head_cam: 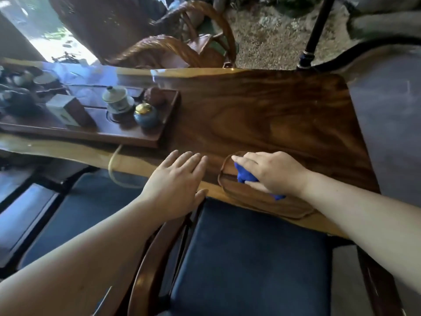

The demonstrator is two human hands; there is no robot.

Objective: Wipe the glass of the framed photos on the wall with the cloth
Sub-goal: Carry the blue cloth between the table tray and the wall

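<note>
Far left of the wooden dish (230, 195), on the tabletop (273, 106): a long dark tea tray (95, 133) carrying a lidded white cup (117, 98), a blue jar with a gold lid (145, 115) and a small box (66, 109). Just left of the dish: left hand (175, 183), fingers spread flat, palm down at the tabletop's near edge, holding nothing. Over the dish: right hand (271, 173), fingers curled down on the blue cloth (245, 175), bunched under the palm, one corner poking out toward the wrist. Whether lifted or pressed into the dish, cannot tell. Below the dish: a dark-cushioned chair (250, 258) tucked against the tabletop. No framed photos or wall in view, so wiping not yet begun.

Judging by the crumpled look: soft, light, limp, no risk of breakage, little risk of slipping from dry fingers. Best gathered in a loose wad within the palm, then opened to a flat pad behind the fingertips for the glass. Loose corner likely to dangle; worth tucking in. Framed glass, by contrast, probably fragile and free to swing on its hook, so light pressure only.
</note>
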